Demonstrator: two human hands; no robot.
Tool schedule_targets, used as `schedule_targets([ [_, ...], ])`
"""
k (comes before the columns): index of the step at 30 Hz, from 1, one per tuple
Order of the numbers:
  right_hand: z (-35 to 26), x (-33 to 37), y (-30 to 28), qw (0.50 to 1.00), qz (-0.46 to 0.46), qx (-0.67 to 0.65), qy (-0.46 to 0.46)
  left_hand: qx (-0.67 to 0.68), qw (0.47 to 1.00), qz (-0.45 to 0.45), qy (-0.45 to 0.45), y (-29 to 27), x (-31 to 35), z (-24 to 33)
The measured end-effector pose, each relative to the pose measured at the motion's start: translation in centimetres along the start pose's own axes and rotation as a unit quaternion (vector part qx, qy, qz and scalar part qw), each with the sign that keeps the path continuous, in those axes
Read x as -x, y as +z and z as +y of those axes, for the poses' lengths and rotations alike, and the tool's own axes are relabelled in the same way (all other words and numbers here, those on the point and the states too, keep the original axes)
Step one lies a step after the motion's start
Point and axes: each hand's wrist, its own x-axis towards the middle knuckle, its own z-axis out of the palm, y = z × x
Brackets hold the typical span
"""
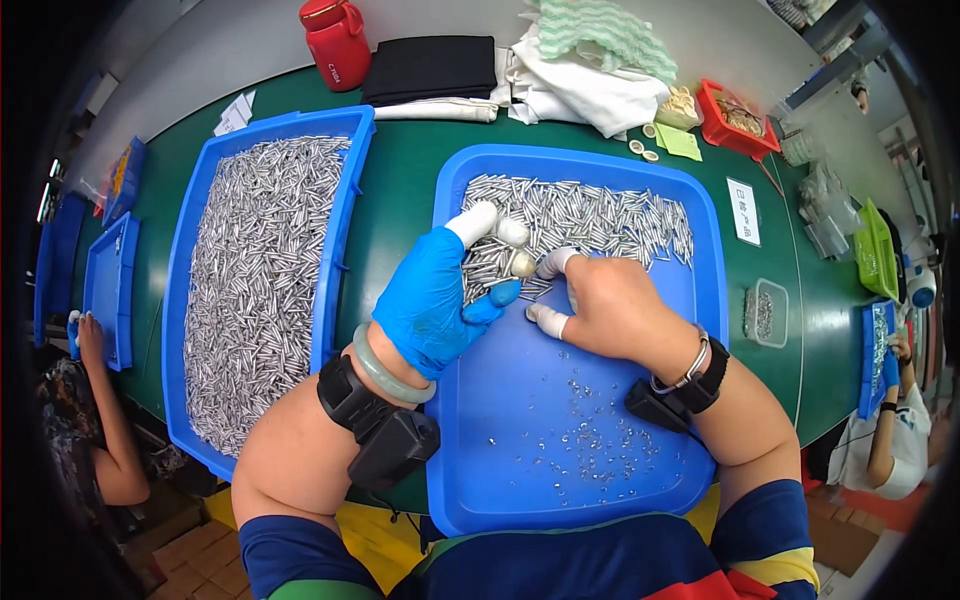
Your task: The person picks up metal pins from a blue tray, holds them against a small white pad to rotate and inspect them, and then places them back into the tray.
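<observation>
My left hand [425, 290], in a blue glove with white covers on some fingertips, is curled over the far left part of a blue tray [455, 400]. A handful of small silver metal pins [487, 264] lies between its fingers and thumb. Close to its right side is my right hand [620, 305], bare except for white finger covers. Its thumb and index fingertip are apart, beside the pins, and I see nothing gripped between them. More loose pins [620, 215] are heaped along the tray's far side. Tiny shiny bits [590, 435] are scattered over its near half.
To the left stands a larger blue tray [350, 200] full of pins. A red flask [336, 45], folded black cloth [430, 70], white cloths [580, 80] and a red basket [737, 120] line the back. A clear container [766, 312] is at right. Other people work at both sides.
</observation>
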Motion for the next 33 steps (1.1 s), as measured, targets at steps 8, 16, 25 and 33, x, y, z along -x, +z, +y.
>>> schedule_targets([
  [8,-0.1,0.0,0.3,0.999,-0.028,-0.001,-0.017,0.019,0.996,-0.089,-0.015,-1.8,-0.5,-0.3],
  [16,0.0,0.3,0.1,0.997,-0.032,0.019,-0.062,-0.002,0.997,-0.078,0.012,-1.5,-0.5,-0.4],
  [25,0.7,0.5,-0.4,0.996,-0.054,-0.046,-0.055,-0.031,0.998,-0.049,-0.023,-0.9,-0.2,-0.4],
  [33,-0.4,0.7,-2.3,0.941,-0.002,-0.336,0.032,-0.076,0.993,-0.058,-0.063,-0.6,-0.4,-1.9],
])
